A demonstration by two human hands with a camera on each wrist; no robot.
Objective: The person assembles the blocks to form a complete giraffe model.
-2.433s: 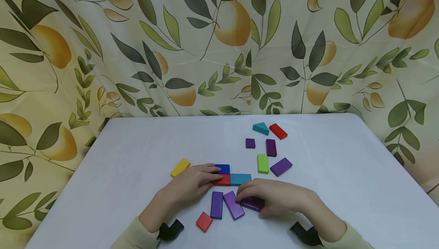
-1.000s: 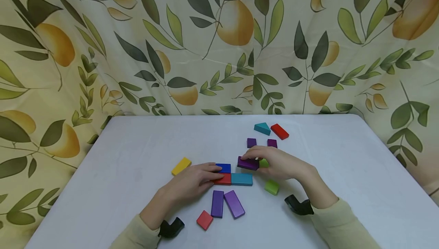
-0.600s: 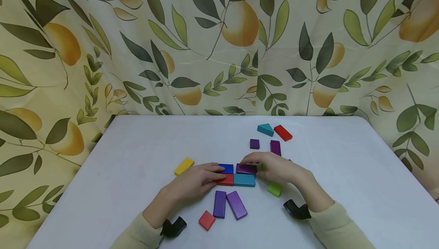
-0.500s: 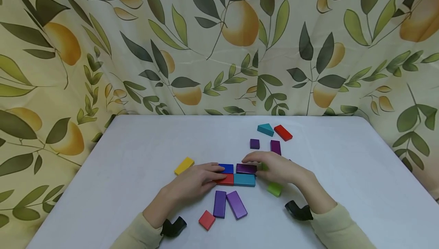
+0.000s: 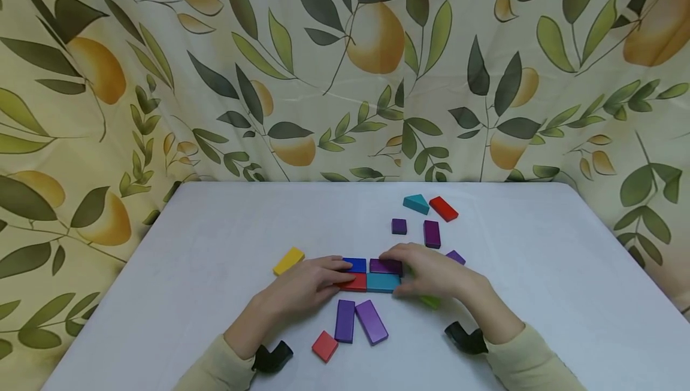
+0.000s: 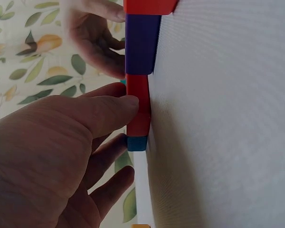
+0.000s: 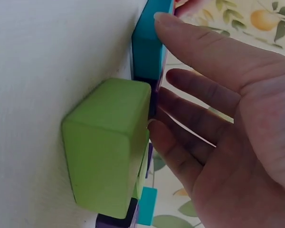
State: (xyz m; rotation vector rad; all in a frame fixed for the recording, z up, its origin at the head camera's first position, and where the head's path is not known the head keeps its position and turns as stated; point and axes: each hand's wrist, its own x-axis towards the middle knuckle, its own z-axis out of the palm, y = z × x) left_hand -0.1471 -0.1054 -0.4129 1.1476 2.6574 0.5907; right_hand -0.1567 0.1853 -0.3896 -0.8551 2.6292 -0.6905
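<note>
1. Dark purple block (image 5: 386, 266) lies flat on the table (image 5: 539, 271), butted against the blue block (image 5: 354, 264), above the teal block (image 5: 382, 282).
2. Left: a yellow block (image 5: 288, 260) lies apart, unused.
3. Left hand (image 5: 303, 287) rests with straight fingers on the red block (image 5: 353, 283), steadying it.
4. Four blocks form a tight rectangle, so that much looks done.
5. Right hand (image 5: 431, 272), fingers relaxed, touches the dark purple and teal blocks, gripping neither.
6. Right and front: loose purple, green and red pieces remain unplaced.
</note>
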